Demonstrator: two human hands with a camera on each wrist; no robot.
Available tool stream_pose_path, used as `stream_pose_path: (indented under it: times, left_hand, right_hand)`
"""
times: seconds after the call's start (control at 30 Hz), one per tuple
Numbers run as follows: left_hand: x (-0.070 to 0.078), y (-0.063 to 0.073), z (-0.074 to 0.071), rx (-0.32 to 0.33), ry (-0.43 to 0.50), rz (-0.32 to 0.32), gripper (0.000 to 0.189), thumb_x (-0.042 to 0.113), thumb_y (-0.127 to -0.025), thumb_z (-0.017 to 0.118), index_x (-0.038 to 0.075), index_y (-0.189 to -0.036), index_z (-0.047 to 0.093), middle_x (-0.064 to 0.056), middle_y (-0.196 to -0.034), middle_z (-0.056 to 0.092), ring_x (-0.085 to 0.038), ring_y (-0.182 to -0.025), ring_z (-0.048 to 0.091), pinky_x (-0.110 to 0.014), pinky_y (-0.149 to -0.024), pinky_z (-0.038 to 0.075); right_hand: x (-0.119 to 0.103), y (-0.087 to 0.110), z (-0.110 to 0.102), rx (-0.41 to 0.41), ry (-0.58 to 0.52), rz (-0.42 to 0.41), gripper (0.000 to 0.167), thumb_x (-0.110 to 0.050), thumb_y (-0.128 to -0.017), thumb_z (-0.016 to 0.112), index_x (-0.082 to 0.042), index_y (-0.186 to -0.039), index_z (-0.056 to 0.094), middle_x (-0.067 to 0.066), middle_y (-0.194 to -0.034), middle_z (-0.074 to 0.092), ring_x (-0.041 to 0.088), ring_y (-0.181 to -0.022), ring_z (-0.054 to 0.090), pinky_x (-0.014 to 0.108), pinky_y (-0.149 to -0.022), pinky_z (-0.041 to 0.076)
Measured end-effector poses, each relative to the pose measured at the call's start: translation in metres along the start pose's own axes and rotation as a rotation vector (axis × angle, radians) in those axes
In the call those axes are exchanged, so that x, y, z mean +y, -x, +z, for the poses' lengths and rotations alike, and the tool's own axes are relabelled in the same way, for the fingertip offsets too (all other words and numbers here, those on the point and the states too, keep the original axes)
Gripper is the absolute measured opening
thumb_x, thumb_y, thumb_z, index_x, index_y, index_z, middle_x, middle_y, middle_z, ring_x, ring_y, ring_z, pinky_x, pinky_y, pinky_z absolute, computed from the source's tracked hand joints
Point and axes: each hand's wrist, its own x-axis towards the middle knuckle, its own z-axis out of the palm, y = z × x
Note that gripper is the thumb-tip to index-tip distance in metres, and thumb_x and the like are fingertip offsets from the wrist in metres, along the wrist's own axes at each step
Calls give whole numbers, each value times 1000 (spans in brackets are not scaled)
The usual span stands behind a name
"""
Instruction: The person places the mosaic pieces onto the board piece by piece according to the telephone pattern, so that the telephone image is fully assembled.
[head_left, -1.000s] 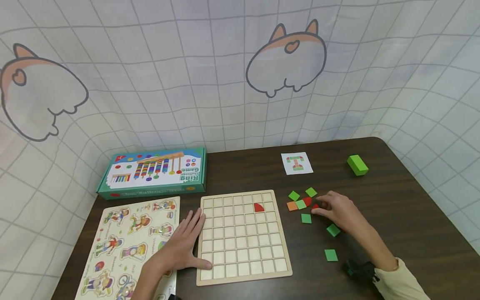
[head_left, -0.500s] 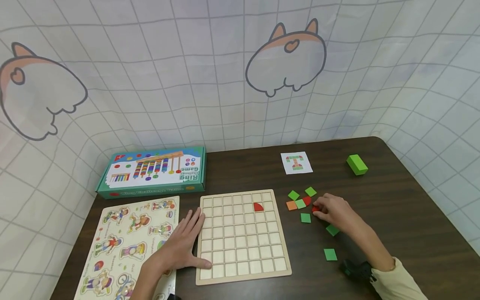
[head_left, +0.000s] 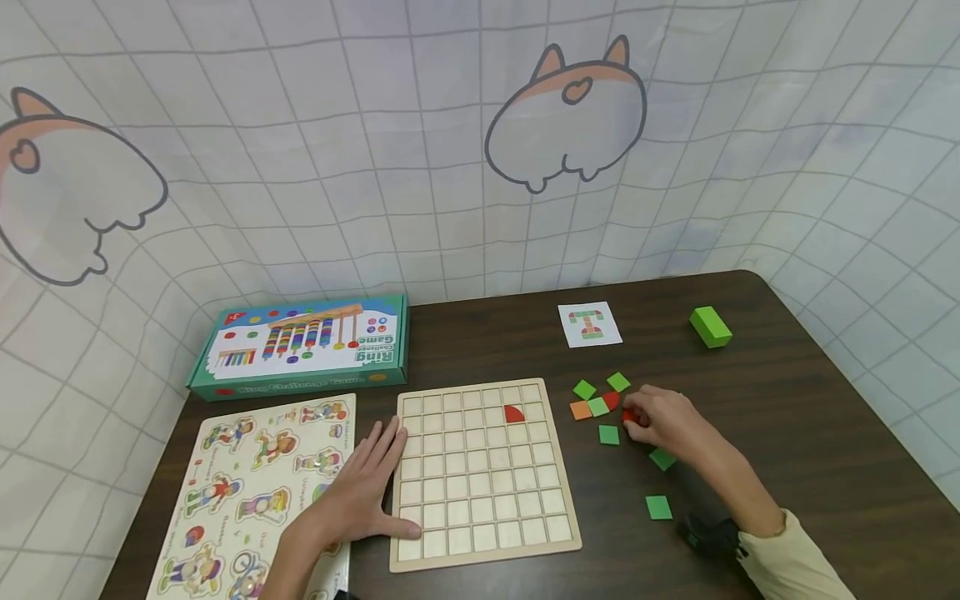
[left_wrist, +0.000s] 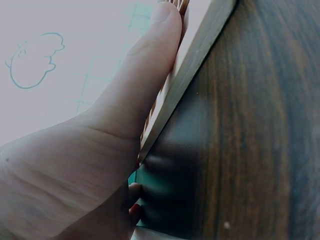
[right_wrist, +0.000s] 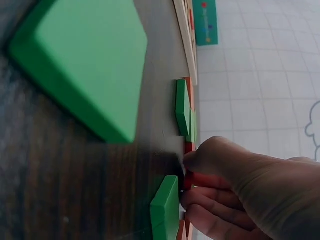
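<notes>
My left hand (head_left: pixel 356 496) lies with straight, spread fingers along the left edge of a wooden grid board (head_left: pixel 480 560). Its thumb (left_wrist: pixel 145 55) rests on the board's rim in the left wrist view. One red quarter-circle tile (head_left: pixel 513 413) sits in a cell near the board's upper right. Right of the board, my right hand (head_left: pixel 667 421) pinches a red tile (right_wrist: pixel 188 180) between thumb and fingertips, at table level; its shape is partly hidden. Near it are a second red tile (head_left: pixel 611 401), an orange tile (head_left: pixel 581 410) and several green tiles (head_left: pixel 609 435).
A white card (head_left: pixel 590 325) with a coloured T pattern lies behind the tiles. A green block (head_left: pixel 710 327) stands at the back right. A boxed ring game (head_left: pixel 300 346) and a picture puzzle board (head_left: pixel 247 500) occupy the left side. A patterned curtain (head_left: pixel 450 208) hangs behind the table.
My right hand's fingers have lowered and drawn in on the red tile over the last second. My left hand has stayed on the board's edge. The head view has shifted slightly.
</notes>
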Motion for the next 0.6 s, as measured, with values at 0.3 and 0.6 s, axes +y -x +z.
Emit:
stream_pose_path:
  times: [0.3,0.6]
  left_hand:
    - [0,2,0,-7,12,0,127,68,-68,75,3,-156,10,-20,-164,4,-46,-149,5,-63,-117,15]
    - [-1,0,0,-1,-5,4,127,70,-67,73,3,-156,11,-20,-164,4,-46,-149,6,-62,-117,16]
  right_hand:
    - [-4,-4,-9,26,0,85,6,-4,-85,67,-6,-89,70,2,-80,65,10,-64,50,26,-57,42]
    - [-52,-36,-8,115,-288,-76,9,-8,-87,71,-12,-95,69,0,-93,65,12,-79,57,26,-64,50]
